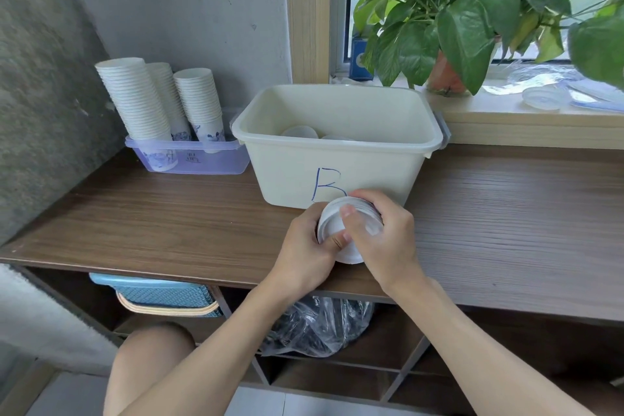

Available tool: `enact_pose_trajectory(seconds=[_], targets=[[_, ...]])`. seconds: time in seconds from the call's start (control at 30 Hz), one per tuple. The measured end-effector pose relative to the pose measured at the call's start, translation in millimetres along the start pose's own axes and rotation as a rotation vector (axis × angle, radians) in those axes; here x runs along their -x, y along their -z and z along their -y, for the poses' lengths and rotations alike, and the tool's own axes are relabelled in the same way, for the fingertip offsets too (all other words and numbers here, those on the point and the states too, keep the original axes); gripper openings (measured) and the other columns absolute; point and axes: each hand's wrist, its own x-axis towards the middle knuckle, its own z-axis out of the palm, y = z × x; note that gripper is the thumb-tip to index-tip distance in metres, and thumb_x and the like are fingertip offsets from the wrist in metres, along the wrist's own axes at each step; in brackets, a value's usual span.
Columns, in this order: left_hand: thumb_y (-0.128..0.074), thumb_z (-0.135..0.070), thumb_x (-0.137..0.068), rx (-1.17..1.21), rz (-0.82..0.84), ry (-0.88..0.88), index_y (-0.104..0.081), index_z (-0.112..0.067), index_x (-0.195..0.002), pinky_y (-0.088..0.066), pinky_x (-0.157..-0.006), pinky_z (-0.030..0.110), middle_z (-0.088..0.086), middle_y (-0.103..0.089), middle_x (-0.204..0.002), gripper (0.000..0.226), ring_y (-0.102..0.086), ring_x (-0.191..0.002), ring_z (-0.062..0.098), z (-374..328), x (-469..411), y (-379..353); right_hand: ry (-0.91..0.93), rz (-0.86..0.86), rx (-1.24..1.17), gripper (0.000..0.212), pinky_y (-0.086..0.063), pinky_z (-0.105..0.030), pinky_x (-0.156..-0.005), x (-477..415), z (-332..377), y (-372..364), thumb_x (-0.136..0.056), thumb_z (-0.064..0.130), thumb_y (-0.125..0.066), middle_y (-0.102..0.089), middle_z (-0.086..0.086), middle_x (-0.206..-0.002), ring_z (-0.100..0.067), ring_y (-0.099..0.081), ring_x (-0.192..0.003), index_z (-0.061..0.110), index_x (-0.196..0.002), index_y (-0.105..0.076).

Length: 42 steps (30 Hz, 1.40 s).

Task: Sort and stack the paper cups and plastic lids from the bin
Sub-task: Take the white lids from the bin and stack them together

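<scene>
Hands [351, 240] around stacked lids [332, 224]

Potted plant [472, 10] on sill; blue basket [162, 294], plastic bag [317, 328] under desk.

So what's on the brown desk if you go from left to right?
Tall stacks of white paper cups in a clear purple plastic tray → cream plastic bin marked B → green leafy plant in an orange pot.
</scene>
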Motion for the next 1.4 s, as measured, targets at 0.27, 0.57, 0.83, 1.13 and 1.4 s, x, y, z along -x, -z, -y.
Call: enact_pose_trajectory(seconds=[0.27, 0.57, 0.83, 1.13, 1.4], targets=[[-0.071, -0.009, -0.090, -0.078, 0.017, -0.032, -0.064, -0.015, -0.122, -0.048, -0.090, 0.018, -0.009, -0.071, -0.111, 0.033, -0.064, -0.108, 0.004, 3.8, 2.6, -3.3, 0.076, -0.040, 0.084, 0.045, -0.049, -0.021, -0.071, -2.0, -2.9, -2.1, -0.080, 0.050, -0.060, -0.067, 0.001, -0.081, -0.008, -0.060, -0.077, 0.007, -0.085, -0.071], [-0.073, -0.015, -0.090, -0.022, 0.005, -0.013, -0.062, -0.018, -0.119, -0.047, -0.085, 0.013, -0.010, -0.071, -0.107, 0.032, -0.065, -0.102, 0.001, -2.9, 2.8, -5.4, -0.030, -0.068, -0.012, 0.037, -0.043, -0.011, -0.063, -7.6, -2.9, -4.4, -0.079, 0.053, -0.056, -0.064, 0.007, -0.069, -0.002, -0.061, -0.068, 0.018, -0.074, -0.065], [-0.071, -0.016, -0.091, -0.028, -0.087, 0.029, -0.063, -0.021, -0.113, -0.045, -0.077, 0.011, -0.013, -0.070, -0.098, 0.024, -0.064, -0.090, -0.005, -4.3, 3.2, -8.5, -0.018, -0.070, -0.026, 0.035, -0.043, -0.012, -0.076, -7.6, -6.1, -2.0, -0.089, 0.047, -0.044, -0.067, 0.006, -0.086, -0.002, -0.060, -0.084, 0.019, -0.089, -0.065], [-0.066, -0.014, -0.092, -0.151, -0.015, -0.087, -0.053, -0.023, -0.128, -0.042, -0.093, 0.010, -0.018, -0.064, -0.118, 0.039, -0.058, -0.115, -0.003, -2.8, 9.8, -12.0, 0.172, -0.032, 0.244, 0.042, -0.039, -0.021, -0.064, -14.3, -3.1, 6.5, -0.087, 0.045, -0.049, -0.060, 0.007, -0.073, -0.007, -0.053, -0.069, 0.009, -0.076, -0.067], [-0.076, -0.011, -0.084, -0.172, 0.020, -0.019, -0.054, -0.024, -0.131, -0.045, -0.087, 0.008, -0.020, -0.066, -0.112, 0.054, -0.061, -0.105, -0.003, -0.6, 7.0, -10.0, 0.112, -0.134, 0.131, 0.032, -0.031, -0.015, -0.057, -10.5, -8.5, -0.9, -0.085, 0.039, -0.046, -0.049, 0.012, -0.061, -0.006, -0.044, -0.061, 0.015, -0.065, -0.053]])
